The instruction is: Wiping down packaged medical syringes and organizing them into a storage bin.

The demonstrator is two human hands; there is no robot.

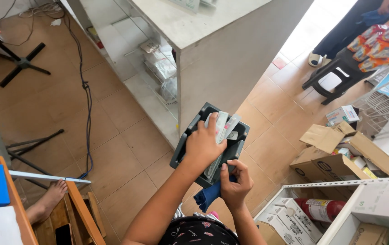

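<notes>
Hands meet over a dark grey plastic tray (183,147) held in mid-air above the tiled floor (126,149), in front of a pale counter block (231,63). Left hand (202,144) lies across the tray's top, its grip closed, fingers curled onto the flat packets (223,128) stacked inside, pressing them down. Packets look pale green and grey, long and thin; exact count unclear. Right hand (234,180) sits at the tray's near edge, grip closed around a blue cloth (207,196) that hangs down below the tray. Cloth touches the tray's near side.

Right of the hands: open cardboard boxes (335,156) on the floor, a white shelf (339,222) with white cartons and a red bottle (319,208) lying on its side. Farther right, a wire rack (385,106) and a black stool (335,75) with colourful packs on it; another person's leg (339,31) and sandal beside it. Left: black cable (85,86) trailing on the floor, tripod legs (22,63), a wooden piece (81,213), a bare foot (51,196).
</notes>
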